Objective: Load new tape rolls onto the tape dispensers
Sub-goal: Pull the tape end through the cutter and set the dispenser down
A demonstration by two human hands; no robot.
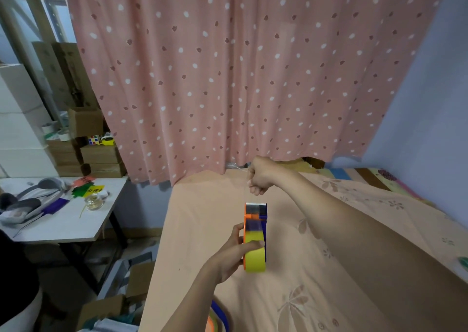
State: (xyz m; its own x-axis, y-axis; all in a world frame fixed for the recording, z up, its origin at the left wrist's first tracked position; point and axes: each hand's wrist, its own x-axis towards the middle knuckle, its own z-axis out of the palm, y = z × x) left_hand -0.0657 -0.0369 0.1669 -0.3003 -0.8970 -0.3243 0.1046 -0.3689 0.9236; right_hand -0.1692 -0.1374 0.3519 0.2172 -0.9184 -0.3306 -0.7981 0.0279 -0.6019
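Observation:
An orange and blue tape dispenser [255, 215] with a yellow tape roll [255, 257] in it stands on edge above the peach bedsheet [202, 217]. My left hand [234, 253] grips it from the left, thumb across the yellow roll. My right hand [260, 176] is curled farther away, above the dispenser's cutter end, and seems to pinch a thin clear strip of tape pulled out from it; the strip is barely visible. Another orange and blue dispenser [219, 317] pokes out at the bottom edge, partly hidden by my left forearm.
A pink spotted curtain [228, 78] hangs behind the bed. To the left stands a white table [76, 225] with headphones, coloured labels and a clear tape roll [94, 202]. Cardboard boxes [101, 159] are stacked behind it and lie on the floor.

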